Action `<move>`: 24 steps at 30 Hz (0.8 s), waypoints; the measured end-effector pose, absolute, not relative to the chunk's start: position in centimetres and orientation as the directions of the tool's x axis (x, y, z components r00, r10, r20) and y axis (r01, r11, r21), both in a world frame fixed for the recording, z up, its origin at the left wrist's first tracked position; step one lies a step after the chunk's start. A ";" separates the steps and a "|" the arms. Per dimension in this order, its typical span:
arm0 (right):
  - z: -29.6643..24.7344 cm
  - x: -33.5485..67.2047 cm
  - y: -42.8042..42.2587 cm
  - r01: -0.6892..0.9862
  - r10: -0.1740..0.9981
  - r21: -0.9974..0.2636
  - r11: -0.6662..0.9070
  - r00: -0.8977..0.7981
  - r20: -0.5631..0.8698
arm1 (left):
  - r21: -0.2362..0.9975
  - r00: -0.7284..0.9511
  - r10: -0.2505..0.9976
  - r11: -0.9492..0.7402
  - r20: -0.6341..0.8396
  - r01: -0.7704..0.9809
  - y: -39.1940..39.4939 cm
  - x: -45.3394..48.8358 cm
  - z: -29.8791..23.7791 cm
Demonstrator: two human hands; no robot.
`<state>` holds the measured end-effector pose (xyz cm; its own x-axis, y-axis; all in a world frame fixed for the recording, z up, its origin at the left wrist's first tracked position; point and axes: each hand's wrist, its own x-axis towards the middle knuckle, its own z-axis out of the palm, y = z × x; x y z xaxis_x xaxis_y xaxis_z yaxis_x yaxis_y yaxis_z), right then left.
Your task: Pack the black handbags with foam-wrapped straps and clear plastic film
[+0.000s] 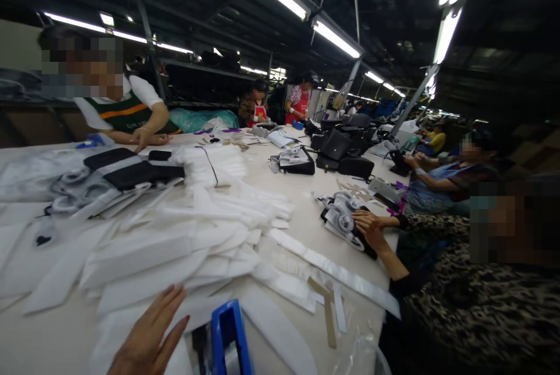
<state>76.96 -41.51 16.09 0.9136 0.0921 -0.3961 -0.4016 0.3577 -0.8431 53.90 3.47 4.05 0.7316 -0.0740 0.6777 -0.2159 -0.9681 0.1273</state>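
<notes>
Far left, a co-worker's green apron (pixel 126 115) has lettering too small to read. My left grip (pixel 146 337) lies flat and spread wide on the white strips (pixel 144 258) covering the table (pixel 301 182), holding nothing, with a blue dispenser (pixel 230 331) just beside it. My right grip is out of view.

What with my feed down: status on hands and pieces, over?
Left hand open over white cut pieces. Right hand not in view. Blue tool beside it.
</notes>
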 end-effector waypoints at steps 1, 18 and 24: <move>16.4 77.0 -41.2 -0.394 0.077 -0.848 0.356 0.916 -0.394 | 0.101 0.731 -0.141 -0.956 0.667 -0.277 2.3 55.3 4.4; 12.9 84.2 -40.9 -0.289 0.205 -0.937 0.196 0.947 -0.249 | 0.022 0.772 -0.263 -0.941 0.578 -0.337 -17.2 75.5 -4.6; 9.9 93.2 -35.7 -0.344 0.235 -0.935 0.091 0.920 -0.315 | -0.183 0.680 -0.384 -0.918 0.625 -0.351 -19.4 81.5 -9.3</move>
